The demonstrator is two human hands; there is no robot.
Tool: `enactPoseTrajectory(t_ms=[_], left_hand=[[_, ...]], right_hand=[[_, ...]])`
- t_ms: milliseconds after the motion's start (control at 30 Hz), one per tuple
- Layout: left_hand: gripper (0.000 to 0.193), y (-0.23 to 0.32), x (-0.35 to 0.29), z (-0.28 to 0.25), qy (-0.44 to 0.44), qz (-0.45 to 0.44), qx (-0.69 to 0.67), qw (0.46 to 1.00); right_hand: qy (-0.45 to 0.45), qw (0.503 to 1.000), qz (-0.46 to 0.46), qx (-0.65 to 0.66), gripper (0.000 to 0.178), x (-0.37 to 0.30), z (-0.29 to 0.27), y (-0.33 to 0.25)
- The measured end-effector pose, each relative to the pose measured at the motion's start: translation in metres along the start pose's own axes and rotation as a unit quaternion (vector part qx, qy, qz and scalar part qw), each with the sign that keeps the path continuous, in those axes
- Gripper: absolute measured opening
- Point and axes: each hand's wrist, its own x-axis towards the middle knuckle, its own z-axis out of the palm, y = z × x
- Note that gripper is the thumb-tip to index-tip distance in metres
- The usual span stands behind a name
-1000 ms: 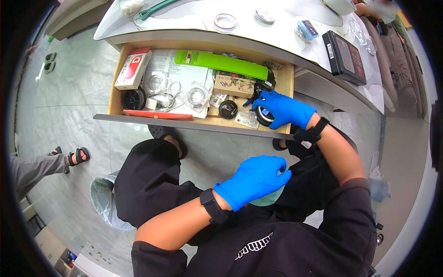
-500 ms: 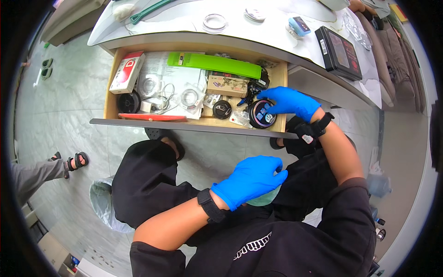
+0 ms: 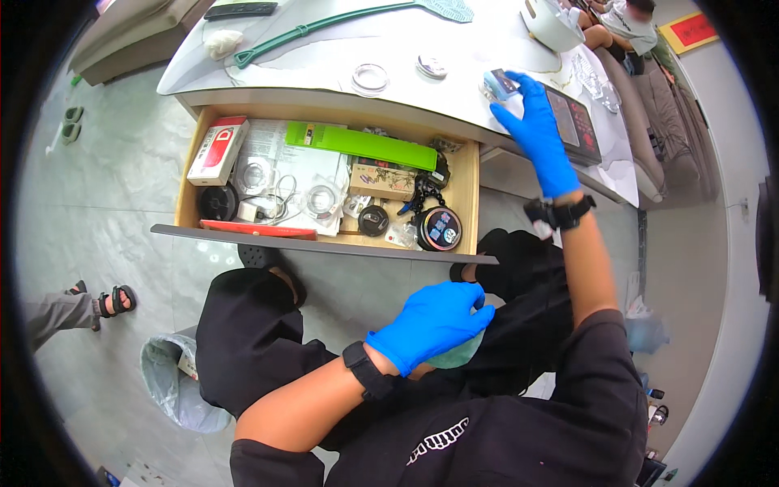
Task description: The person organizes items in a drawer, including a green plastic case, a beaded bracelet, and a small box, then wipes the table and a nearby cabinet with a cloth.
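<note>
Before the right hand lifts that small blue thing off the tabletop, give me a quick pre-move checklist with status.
1. Right hand on the small blue item: ok, fingertips touch it at the table edge.
2. Grip closed around it: cannot tell, the fingers hide the far side.
3. Room around the item: ok, the dark flat box lies just right of it, apart from it.
4. Left hand occupied: not ok, it rests on a pale green object in the lap.
5. Drawer open below: ok, pulled out, round black case lying inside near the right front.
</note>
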Motion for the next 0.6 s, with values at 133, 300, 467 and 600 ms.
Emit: enactPoseTrajectory(t_ms=[133, 300, 467, 600], left_hand=[[0.037, -0.006, -0.001, -0.003, 0.030, 0.019, 0.002, 0.999], [0.034, -0.009, -0.004, 0.002, 0.041, 0.038, 0.010, 0.998], [0.032, -0.007, -0.012, 0.008, 0.064, 0.062, -0.001, 0.996], [0.032, -0.003, -0.016, 0.010, 0.059, 0.072, -0.003, 0.996]], right_hand=[[-0.117, 0.988, 0.071, 0.072, 0.067, 0.040, 0.004, 0.019], [-0.239, 0.966, 0.089, -0.050, 0.058, 0.057, 0.001, 0.018], [-0.364, 0.916, 0.082, 0.151, 0.049, 0.030, -0.022, -0.075], [-0.485, 0.846, -0.058, 0.214, 0.056, -0.010, -0.010, -0.137]])
